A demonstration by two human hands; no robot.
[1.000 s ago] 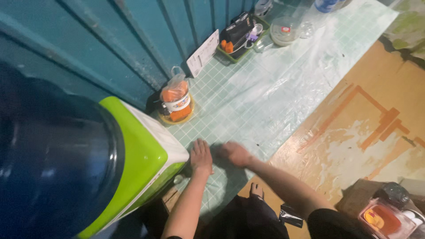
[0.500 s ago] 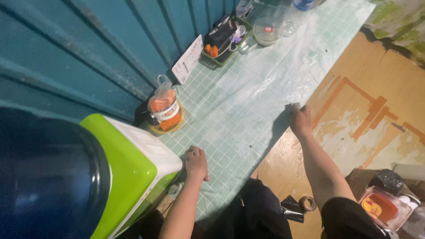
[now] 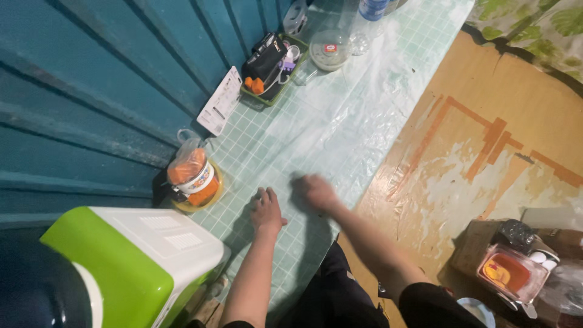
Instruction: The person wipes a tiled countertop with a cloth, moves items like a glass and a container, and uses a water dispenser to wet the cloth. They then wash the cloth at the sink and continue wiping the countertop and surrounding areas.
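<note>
Back from the edge, your right hand (image 3: 316, 192) lies blurred, grip unclear, beside your flat, empty left hand (image 3: 266, 212) on the pale green checked table cover (image 3: 340, 121).

Since half a second ago, the right hand (image 3: 316, 192) is back from the far edge of the checked table cover (image 3: 340, 121), now blurred and close beside the left hand (image 3: 267, 211); the left hand sits slightly farther from the green cooler (image 3: 139, 261), fingers spread flat on the cover
</note>
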